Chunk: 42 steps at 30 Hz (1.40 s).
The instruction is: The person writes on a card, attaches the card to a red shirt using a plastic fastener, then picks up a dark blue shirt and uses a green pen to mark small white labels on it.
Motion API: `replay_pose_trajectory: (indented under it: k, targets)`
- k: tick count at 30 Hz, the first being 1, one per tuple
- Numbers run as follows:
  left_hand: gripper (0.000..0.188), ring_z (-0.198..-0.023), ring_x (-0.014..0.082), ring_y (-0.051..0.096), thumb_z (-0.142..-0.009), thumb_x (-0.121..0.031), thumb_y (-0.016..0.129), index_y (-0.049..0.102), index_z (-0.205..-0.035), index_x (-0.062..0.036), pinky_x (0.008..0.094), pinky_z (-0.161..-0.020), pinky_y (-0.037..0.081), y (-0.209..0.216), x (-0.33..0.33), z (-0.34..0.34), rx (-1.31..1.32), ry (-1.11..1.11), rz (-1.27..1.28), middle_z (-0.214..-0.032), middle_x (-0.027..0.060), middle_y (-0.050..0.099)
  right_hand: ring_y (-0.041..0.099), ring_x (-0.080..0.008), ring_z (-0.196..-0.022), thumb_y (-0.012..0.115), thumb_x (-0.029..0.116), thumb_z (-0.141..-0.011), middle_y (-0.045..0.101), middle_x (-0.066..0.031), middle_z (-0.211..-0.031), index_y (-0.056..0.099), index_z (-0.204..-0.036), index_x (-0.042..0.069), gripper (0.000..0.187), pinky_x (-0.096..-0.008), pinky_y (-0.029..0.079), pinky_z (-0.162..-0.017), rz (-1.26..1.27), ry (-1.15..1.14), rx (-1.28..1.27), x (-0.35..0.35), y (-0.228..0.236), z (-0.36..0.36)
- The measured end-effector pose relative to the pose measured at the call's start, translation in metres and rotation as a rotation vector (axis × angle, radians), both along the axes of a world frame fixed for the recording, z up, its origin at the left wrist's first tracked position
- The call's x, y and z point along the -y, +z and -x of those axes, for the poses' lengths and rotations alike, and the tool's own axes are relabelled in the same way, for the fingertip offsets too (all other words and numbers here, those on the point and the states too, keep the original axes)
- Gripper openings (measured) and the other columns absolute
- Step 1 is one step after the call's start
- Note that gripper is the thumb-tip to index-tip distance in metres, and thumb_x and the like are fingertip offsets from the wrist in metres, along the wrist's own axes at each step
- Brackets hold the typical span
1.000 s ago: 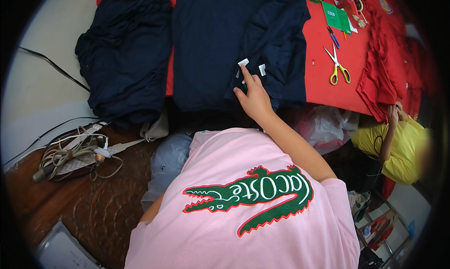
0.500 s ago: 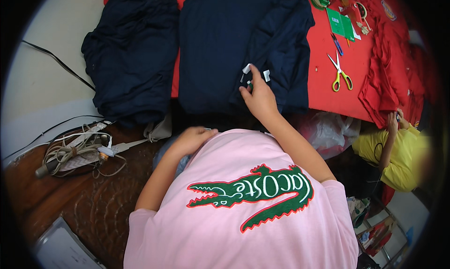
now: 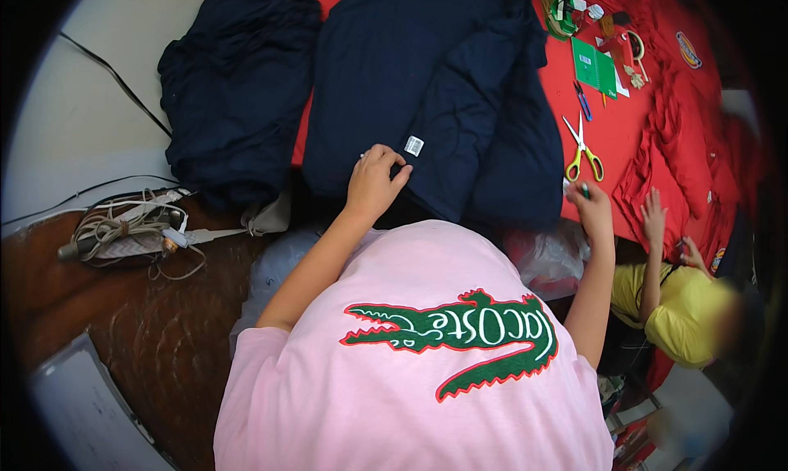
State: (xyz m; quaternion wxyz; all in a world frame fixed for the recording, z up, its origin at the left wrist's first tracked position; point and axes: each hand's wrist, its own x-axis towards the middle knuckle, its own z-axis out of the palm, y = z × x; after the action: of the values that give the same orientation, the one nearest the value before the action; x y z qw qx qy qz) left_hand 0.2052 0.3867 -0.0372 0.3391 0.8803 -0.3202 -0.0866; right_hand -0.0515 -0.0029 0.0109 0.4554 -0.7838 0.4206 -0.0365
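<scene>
A dark navy garment [image 3: 369, 77] lies spread at the table's front edge, with a white printed label [image 3: 414, 146] on it. My left hand [image 3: 376, 184] rests on the garment's near part, just left of the label. Its fingers are curled together, and a tiny white bit shows at their tips; what they hold is hidden. Off to the right, my right hand [image 3: 597, 215] is by the front edge of the red-covered table. It is closed on a small green thing [image 3: 584, 190], mostly hidden in the fingers. A small white scrap [image 3: 569, 189] shows beside its fingertips.
Yellow-handled scissors [image 3: 581, 153], a blue tool [image 3: 584, 102] and a green notebook [image 3: 595, 67] lie on the right. Another navy garment [image 3: 238, 85] is at left, red garments [image 3: 681, 143] far right. A co-worker in yellow [image 3: 685, 315] sits there. Coiled cables [image 3: 135, 229] lie lower left.
My right hand has left the navy garment and moved right with the small green thing. My left hand has come up from my lap onto the garment. The co-worker's hands have moved apart.
</scene>
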Motion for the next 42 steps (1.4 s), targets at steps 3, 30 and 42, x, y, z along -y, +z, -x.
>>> replay_pose_trajectory:
  k: [3,30,42]
  targets:
    - [0.022,-0.099,0.0313,0.069,-0.092,-0.025,0.082,0.075,-0.099,-0.006,0.0454,-0.093,0.054,0.005,0.026,0.001,0.219,0.042,0.042,-0.109,0.0095,0.069,0.071,-0.0134,-0.088,0.075,0.018,-0.1,0.076,-0.0116,-0.093,0.079,-0.115,-0.002,0.024,-0.0317,0.056,-0.084,0.33,-0.045,-0.154,0.055,-0.037,0.05]
    - [0.03,-0.069,0.0068,0.048,-0.115,-0.025,0.057,0.067,-0.101,-0.0015,0.0248,-0.064,0.042,0.041,-0.02,0.046,-1.266,0.258,0.48,-0.076,-0.003,0.053,0.068,-0.0112,-0.072,0.07,0.025,-0.108,0.074,-0.0046,-0.086,0.067,-0.1,0.008,0.019,-0.027,0.056,-0.07,-0.96,0.358,0.353,-0.106,-0.008,-0.19]
    - [0.027,-0.089,0.0186,0.071,-0.105,-0.02,0.072,0.073,-0.123,-0.0006,0.0327,-0.08,0.057,0.008,0.031,-0.074,0.135,0.363,0.199,-0.107,0.0124,0.072,0.068,-0.0121,-0.081,0.07,0.019,-0.109,0.075,-0.0078,-0.096,0.071,-0.116,0.001,0.019,-0.0278,0.057,-0.081,-0.881,0.118,0.588,-0.168,-0.054,-0.26]
